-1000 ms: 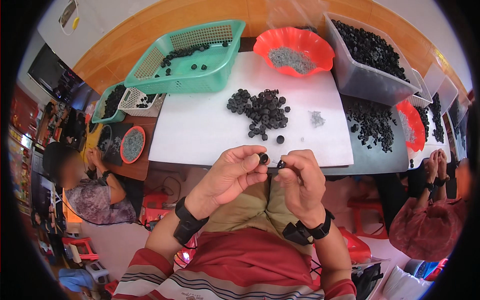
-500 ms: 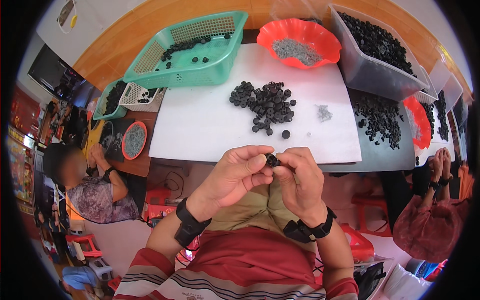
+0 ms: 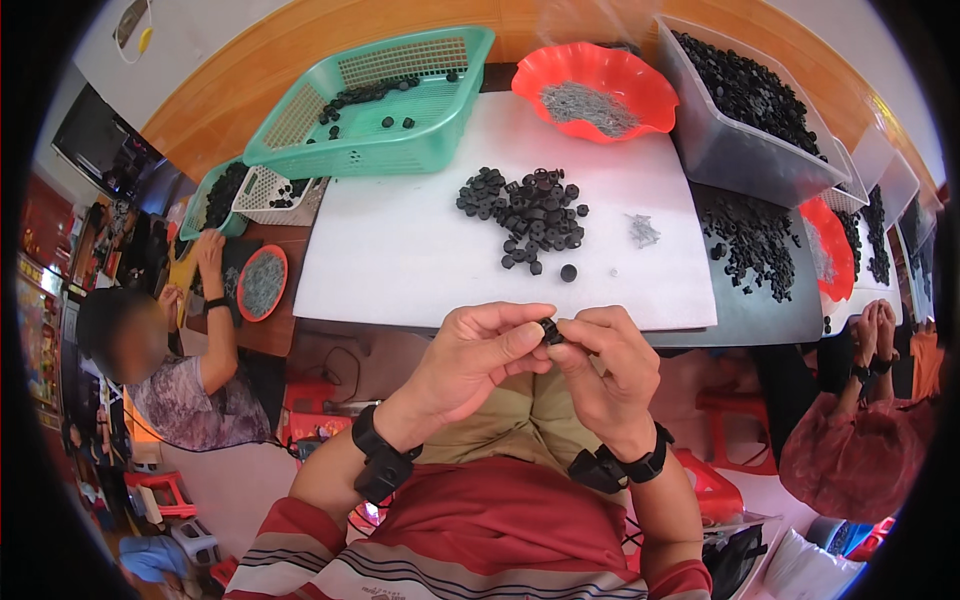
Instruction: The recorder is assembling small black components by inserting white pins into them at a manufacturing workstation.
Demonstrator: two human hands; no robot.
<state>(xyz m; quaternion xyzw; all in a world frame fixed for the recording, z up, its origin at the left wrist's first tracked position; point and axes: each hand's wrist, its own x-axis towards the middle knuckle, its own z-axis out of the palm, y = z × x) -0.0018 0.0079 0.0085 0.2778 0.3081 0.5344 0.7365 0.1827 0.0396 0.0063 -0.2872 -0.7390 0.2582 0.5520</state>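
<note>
Between my two hands is a small black plastic part (image 3: pixel 549 331), held just in front of the table's near edge. My left hand (image 3: pixel 474 354) pinches it between thumb and forefinger from the left. From the right, the thumb and forefinger of my right hand (image 3: pixel 606 369) close on the same part, and the fingertips hide much of it. Beyond my hands, a pile of black plastic parts (image 3: pixel 533 215) lies on the white mat (image 3: pixel 380 260). One round black piece (image 3: pixel 568 273) sits apart at the pile's near side. To its right lies a little heap of thin silvery pieces (image 3: pixel 642 231).
A green basket (image 3: pixel 400 155) stands far left, beside a red scalloped bowl (image 3: pixel 600 65) of silvery pieces. A clear bin (image 3: pixel 735 150) of black parts is at far right, with more loose black parts (image 3: pixel 755 245) below it. People sit at work on both sides.
My hands have shifted slightly toward me and right, still gripping the black part, which is turned a little. The person at left has reached an arm out toward the small green basket.
</note>
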